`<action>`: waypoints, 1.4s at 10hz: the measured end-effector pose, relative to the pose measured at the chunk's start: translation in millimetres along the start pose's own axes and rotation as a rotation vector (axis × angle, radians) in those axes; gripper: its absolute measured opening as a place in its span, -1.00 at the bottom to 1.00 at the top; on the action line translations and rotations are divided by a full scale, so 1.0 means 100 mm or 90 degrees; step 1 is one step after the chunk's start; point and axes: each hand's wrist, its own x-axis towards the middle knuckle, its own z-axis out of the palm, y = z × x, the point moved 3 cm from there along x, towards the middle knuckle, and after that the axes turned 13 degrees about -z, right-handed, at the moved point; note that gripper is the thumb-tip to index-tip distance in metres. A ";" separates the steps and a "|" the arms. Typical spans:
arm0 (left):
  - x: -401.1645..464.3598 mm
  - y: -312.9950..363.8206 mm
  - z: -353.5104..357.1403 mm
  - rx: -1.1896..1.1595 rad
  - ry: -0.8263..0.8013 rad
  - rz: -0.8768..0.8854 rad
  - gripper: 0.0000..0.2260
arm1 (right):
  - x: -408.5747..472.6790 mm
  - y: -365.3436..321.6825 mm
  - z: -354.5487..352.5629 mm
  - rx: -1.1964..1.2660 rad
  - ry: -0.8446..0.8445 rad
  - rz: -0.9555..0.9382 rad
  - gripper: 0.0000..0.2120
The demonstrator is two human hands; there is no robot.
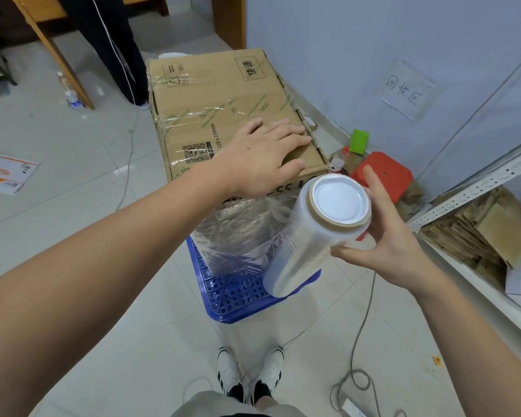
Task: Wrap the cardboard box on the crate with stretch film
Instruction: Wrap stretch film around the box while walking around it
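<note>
A brown cardboard box [217, 94] sealed with printed tape stands on a blue perforated crate [238, 293]. My left hand [262, 158] lies flat on the box's top near its front right corner, fingers spread. My right hand [385, 233] grips a roll of clear stretch film [313, 236] by its upper end, white core cap facing me. A sheet of film [241, 233] runs from the roll across the box's near face, down to the crate.
A red stool [382, 173], a green item [359, 142] and bottles sit by the wall right of the box. A metal shelf [478, 188] with flattened cardboard is at right. Another person's legs [112, 46] stand behind the box. A cable [361, 320] trails on the floor by my shoes.
</note>
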 end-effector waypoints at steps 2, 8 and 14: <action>0.00 0.00 0.01 0.002 0.000 -0.007 -0.49 | 0.10 -0.07 0.07 -0.059 -0.021 -0.015 -0.06; -0.03 0.00 -0.02 -0.010 -0.003 -0.005 -0.51 | -0.29 -0.13 0.10 -0.074 0.333 0.030 -0.16; -0.04 0.02 -0.03 -0.010 -0.012 -0.008 -0.51 | -0.06 -0.05 -0.20 -0.208 0.207 0.078 -0.08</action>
